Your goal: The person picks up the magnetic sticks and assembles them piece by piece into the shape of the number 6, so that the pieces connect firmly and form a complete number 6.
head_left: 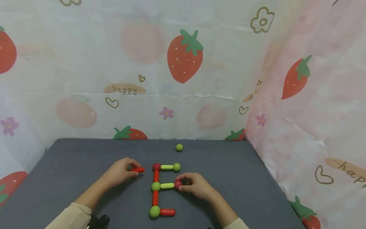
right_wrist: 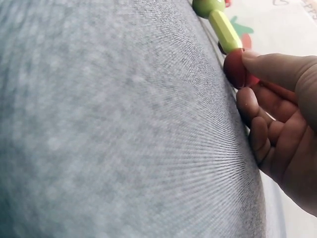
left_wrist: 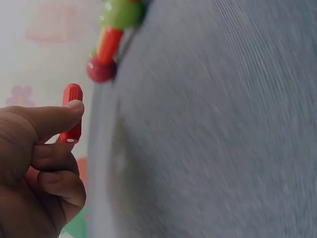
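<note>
Between thumb and fingers my left hand (head_left: 123, 171) pinches a short red rod (left_wrist: 72, 113), held just left of a figure built from rods and balls. My right hand (head_left: 198, 185) grips a dark red ball (head_left: 178, 184), which sits at the right end of the middle yellow-green rod (head_left: 167, 186). Red rods (head_left: 155, 176) join the figure's left side, running from a dark red ball (head_left: 156, 167) through a green ball (head_left: 155, 186) to a larger green ball (head_left: 154, 211). From that lowest ball a red rod (head_left: 167, 212) points right, its outer end bare.
The figure's top yellow-green rod (head_left: 167, 167) ends in a green ball (head_left: 177, 167). Another green ball (head_left: 179, 147) lies alone near the back edge of the grey table (head_left: 223, 159). Strawberry-print cloth (head_left: 183, 105) hangs behind and at both sides.
</note>
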A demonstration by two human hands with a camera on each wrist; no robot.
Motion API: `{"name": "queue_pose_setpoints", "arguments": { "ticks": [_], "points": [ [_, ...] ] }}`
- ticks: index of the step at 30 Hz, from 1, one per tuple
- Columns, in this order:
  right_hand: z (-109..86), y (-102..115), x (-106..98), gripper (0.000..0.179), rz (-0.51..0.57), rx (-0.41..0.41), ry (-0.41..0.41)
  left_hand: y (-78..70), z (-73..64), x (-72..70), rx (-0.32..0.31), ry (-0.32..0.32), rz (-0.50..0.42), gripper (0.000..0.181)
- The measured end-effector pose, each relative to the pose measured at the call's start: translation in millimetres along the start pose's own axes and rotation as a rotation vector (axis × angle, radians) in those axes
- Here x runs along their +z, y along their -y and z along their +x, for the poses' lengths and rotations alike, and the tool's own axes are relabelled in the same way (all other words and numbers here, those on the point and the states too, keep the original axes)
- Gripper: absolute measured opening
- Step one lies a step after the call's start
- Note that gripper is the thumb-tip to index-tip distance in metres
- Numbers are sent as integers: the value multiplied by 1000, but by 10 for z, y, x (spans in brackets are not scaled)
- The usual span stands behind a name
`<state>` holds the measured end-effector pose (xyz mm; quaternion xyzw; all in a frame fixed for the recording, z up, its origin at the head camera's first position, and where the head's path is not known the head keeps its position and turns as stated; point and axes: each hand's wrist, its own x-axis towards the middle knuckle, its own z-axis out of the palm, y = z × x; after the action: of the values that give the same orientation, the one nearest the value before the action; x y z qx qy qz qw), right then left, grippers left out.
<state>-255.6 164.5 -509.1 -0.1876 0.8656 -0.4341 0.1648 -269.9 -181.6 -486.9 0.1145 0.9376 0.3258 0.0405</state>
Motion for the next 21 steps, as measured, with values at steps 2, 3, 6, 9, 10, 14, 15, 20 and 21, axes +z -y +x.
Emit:
{"name": "queue_pose_setpoints", "arguments": {
  "ticks": [2, 3, 6, 9, 10, 14, 15, 20, 21],
  "points": [
    [2, -8, -6, 31, -5, 2, -2, -91, -16, -9, 7, 10, -32, 18],
    [2, -10, -8, 31, -5, 2, -3, -142, -24, -12, 13, 14, -49, 18],
    [9, -17, -11, 31, -5, 6, -5, -288, -45, -8, 43, 28, -67, 18],
    [8, -15, -11, 30, 2, 5, -3, -418, -69, 14, 64, 41, -78, 17],
    [9, -14, -11, 30, 3, 6, -1, -454, -79, 27, 76, 49, -79, 18],
    [3, -3, -10, 30, 9, 1, 3, -585, -120, 103, 118, 76, -98, 19],
    [1, -1, -10, 30, 11, 0, 4, -612, -134, 125, 128, 86, -105, 20],
    [2, 3, -7, 30, 12, 2, 9, -726, -193, 250, 186, 143, -139, 19],
    [4, 3, -7, 30, 14, 4, 9, -744, -204, 276, 198, 156, -141, 18]
  ]
}}
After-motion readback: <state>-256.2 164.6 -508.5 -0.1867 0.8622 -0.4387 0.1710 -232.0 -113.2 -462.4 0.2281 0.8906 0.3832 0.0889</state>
